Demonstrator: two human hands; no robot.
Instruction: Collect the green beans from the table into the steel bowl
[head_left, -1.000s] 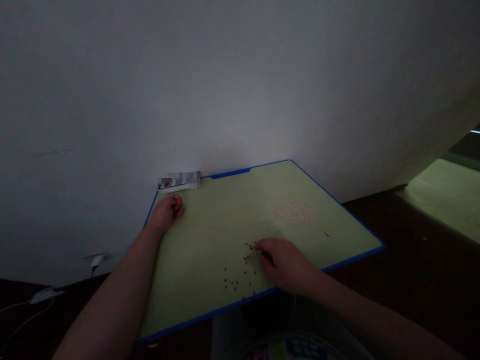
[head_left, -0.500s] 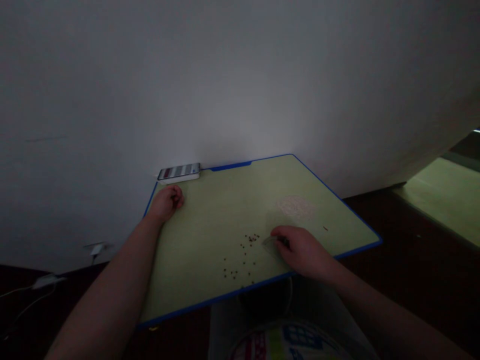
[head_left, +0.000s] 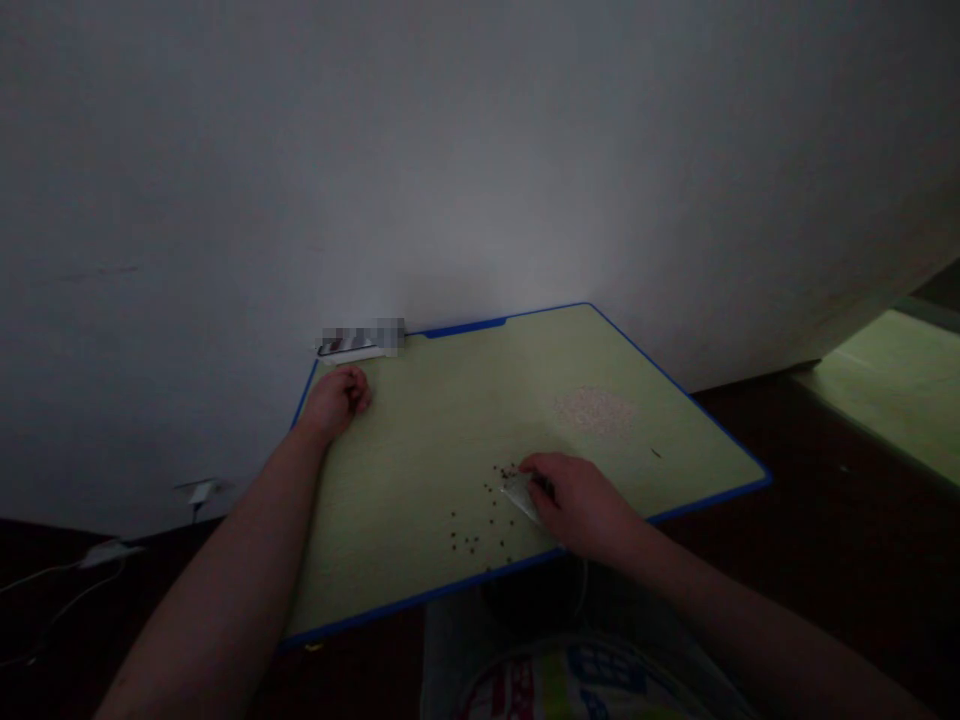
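Note:
A pale green tabletop with a blue edge [head_left: 420, 450] stands against a white wall. My right hand [head_left: 577, 500] rests near the front edge, its fingers pinched on a small pale card or scraper [head_left: 521, 495] whose tip touches the board. Just left of it lie several small dark red beads or seeds [head_left: 480, 520], scattered. A patch of pale fine grains [head_left: 595, 410] sits further back on the right. My left hand [head_left: 337, 400] lies at the back left corner, fingers curled into a loose fist, nothing visible in it.
A phone [head_left: 361, 340] lies at the back left corner against the wall. One stray dark bead [head_left: 657, 454] sits near the right edge. White cables and a plug [head_left: 105, 552] lie on the dark floor at left. A second green surface [head_left: 892, 385] stands at right.
My right hand moved right with the pale card, then came back left to the edge of the beads. My left hand stayed put.

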